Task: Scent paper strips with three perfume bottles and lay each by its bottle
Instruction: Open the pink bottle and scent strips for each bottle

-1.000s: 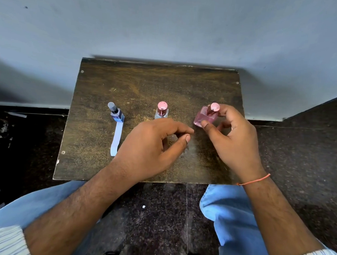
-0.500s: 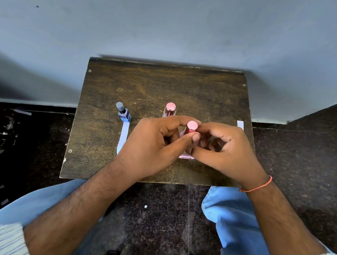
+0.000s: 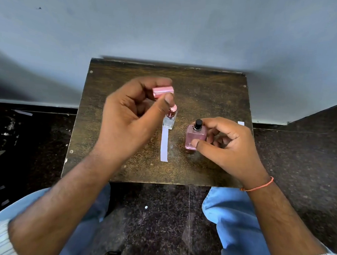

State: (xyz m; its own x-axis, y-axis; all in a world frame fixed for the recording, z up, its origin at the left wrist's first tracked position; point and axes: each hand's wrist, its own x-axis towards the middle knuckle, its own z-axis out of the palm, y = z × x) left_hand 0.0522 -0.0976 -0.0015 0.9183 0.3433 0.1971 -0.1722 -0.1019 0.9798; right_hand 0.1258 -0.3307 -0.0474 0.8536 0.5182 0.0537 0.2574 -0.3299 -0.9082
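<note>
I see bare room across the far half of the dark worn wooden table (image 3: 205, 86), up to the grey wall (image 3: 169, 30); the near right corner lies open too; in the middle stand a small clear glass bottle with a pink cap (image 3: 170, 118) and a white paper strip (image 3: 164, 144) before it; my left hand (image 3: 128, 123) blocks the left side; my right hand (image 3: 229, 148), holding the square pink bottle (image 3: 195, 137), blocks the right.

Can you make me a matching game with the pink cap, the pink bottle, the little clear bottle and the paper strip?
Things:
1. pink cap
2. pink perfume bottle
3. small clear bottle
4. white paper strip

Where:
A. lying flat on the table
B. pinched in the left hand
C. standing with its cap on
D. held by the right hand, black nozzle bare

Pairs: 1-B, 2-D, 3-C, 4-A
</note>
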